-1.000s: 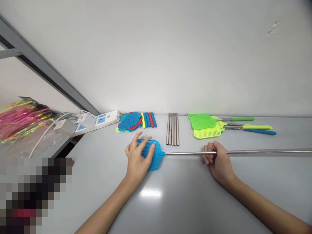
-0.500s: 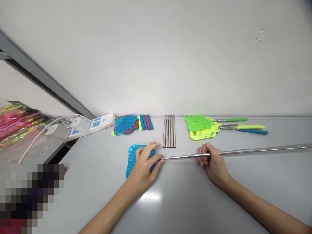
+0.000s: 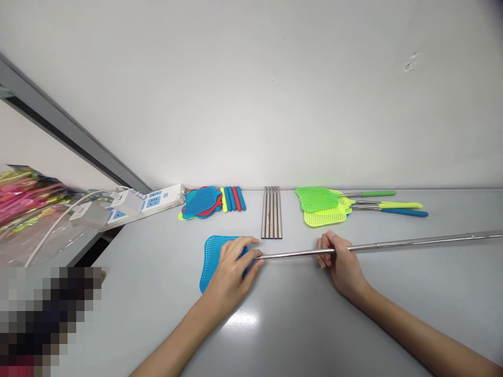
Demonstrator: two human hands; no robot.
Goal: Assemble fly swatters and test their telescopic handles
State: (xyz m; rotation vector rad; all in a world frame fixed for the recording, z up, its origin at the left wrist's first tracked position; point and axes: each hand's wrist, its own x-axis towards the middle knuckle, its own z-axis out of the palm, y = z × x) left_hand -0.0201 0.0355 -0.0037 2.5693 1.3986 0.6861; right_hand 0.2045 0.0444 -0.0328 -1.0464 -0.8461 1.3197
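A long, thin metal rod (image 3: pixel 416 242) stretches from the middle of the view past the right edge, its far end out of view. My right hand (image 3: pixel 340 262) is closed around it. At the rod's left tip, my left hand (image 3: pixel 236 269) pinches the joint with a blue mesh swatter head (image 3: pixel 211 262), between thumb and fingers. The palm and fingers cover part of the blue head, and the exact joint is hidden. Just behind the rod stand side by side several short metal tubes (image 3: pixel 272 212), lying on the grey table (image 3: pixel 275 324).
Behind on the left lie stacked swatter heads (image 3: pixel 200 202) and coloured handle grips (image 3: pixel 233 199). Swatters with handles (image 3: pixel 324 207) lie at the back right. A power strip (image 3: pixel 165 198) with plugs and a cable is at the left, near bagged colourful items (image 3: pixel 27 201).
The view has shifted slightly. Both hands keep their holds on the rod and blue head, with little visible movement between them.
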